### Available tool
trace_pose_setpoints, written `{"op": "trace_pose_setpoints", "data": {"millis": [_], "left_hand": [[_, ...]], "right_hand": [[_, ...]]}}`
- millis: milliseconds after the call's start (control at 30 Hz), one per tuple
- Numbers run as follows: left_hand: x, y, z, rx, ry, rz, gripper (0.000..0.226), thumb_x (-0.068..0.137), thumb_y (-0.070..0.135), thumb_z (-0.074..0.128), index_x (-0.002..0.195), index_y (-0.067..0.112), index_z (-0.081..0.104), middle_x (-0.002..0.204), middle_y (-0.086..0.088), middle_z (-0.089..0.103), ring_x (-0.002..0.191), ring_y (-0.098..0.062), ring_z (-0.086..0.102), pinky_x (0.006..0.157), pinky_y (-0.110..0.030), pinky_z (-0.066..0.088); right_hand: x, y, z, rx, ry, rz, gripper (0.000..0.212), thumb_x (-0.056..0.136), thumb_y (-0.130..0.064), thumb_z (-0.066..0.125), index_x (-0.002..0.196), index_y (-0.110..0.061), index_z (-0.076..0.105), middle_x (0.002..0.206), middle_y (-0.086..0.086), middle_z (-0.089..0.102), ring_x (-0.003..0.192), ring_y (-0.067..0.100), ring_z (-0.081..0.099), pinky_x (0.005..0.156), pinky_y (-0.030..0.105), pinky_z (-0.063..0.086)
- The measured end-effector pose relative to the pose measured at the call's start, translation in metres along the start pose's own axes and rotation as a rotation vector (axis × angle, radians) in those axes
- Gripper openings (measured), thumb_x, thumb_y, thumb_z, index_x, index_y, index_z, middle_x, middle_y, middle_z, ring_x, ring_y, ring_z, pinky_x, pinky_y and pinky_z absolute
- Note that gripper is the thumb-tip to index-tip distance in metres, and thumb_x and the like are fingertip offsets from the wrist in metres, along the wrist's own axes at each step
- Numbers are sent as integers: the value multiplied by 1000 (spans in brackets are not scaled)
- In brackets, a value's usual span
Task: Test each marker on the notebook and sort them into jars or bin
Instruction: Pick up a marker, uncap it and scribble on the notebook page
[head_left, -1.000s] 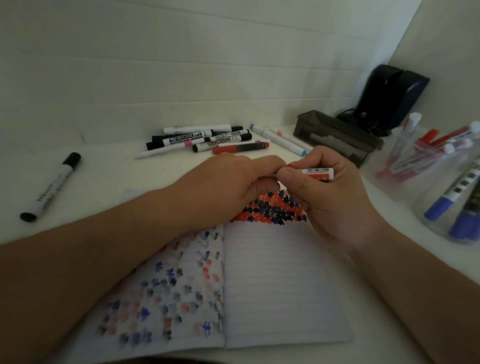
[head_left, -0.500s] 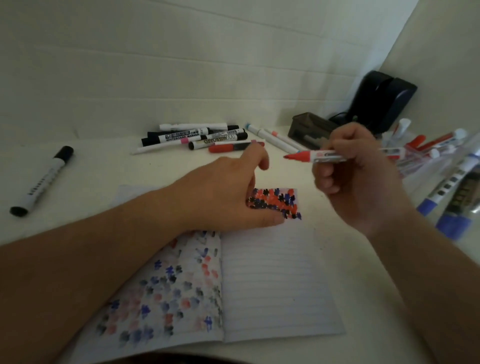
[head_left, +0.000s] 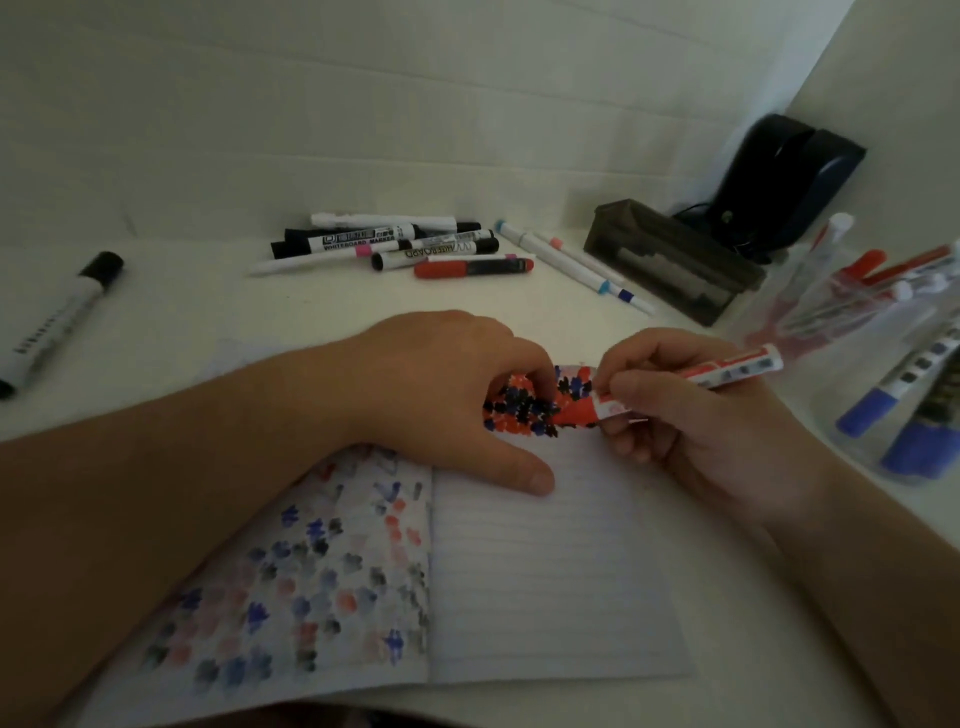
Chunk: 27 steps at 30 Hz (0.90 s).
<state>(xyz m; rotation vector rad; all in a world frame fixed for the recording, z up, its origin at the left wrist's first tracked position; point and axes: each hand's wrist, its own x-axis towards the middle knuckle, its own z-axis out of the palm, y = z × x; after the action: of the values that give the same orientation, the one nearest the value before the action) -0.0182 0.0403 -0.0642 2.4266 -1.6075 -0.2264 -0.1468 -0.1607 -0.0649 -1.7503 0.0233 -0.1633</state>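
At frame centre, the right hand (head_left: 691, 415) grips a red marker (head_left: 727, 375), tip on the notebook (head_left: 545, 571); the left hand (head_left: 447, 395) presses the page. Jars (head_left: 852, 312) at right hold sorted markers; a pile (head_left: 415, 247) awaits testing upper centre.

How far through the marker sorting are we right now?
Done: several markers already stand in the jars. In hand: right hand holds a red marker at the notebook; left hand steadies the page. Left: the marker pile and one black-capped marker.
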Motion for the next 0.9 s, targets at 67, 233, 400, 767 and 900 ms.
{"op": "trace_pose_setpoints", "data": {"millis": [67, 233, 400, 767, 900], "left_hand": [[0, -1, 0, 1, 2, 1, 78, 62, 98, 52, 128, 59, 46, 93, 31, 45, 89, 6, 48, 82, -30, 46], [1, 0, 0, 5, -14, -1, 80, 61, 99, 50, 131, 60, 45, 90, 30, 44, 86, 7, 47, 77, -29, 43], [1, 0, 0, 1, -21, -4, 81, 59, 101, 47, 131, 64, 43, 92, 25, 49, 87, 3, 49, 78, -31, 46], [1, 0, 0, 8, -21, 10, 81, 61, 101, 46, 133, 64, 42, 93, 24, 50, 88, 4, 49, 79, -30, 45], [0, -1, 0, -2, -18, 11, 82, 60, 101, 45, 133, 64, 42, 93, 24, 50, 88, 4, 49, 80, -31, 46]], "right_hand": [[-2, -2, 1, -40, -6, 6, 11, 84, -13, 75, 75, -20, 77, 68, 11, 69, 56, 22, 60, 48, 25, 48], [-1, 0, -2, -204, 99, -24, 24, 84, 0, 79, 70, -15, 66, 61, 7, 65, 49, 17, 55, 44, 23, 45], [0, 3, 4, -251, 161, 41, 20, 87, -1, 72, 70, -4, 62, 62, 16, 66, 51, 24, 59, 46, 28, 50], [1, 1, 8, -303, 175, 69, 18, 85, -4, 73, 71, -1, 62, 63, 17, 68, 53, 26, 62, 48, 30, 54], [0, 1, 9, -325, 191, 76, 22, 85, -1, 73, 67, -5, 60, 60, 15, 66, 50, 23, 61, 45, 27, 52]]}}
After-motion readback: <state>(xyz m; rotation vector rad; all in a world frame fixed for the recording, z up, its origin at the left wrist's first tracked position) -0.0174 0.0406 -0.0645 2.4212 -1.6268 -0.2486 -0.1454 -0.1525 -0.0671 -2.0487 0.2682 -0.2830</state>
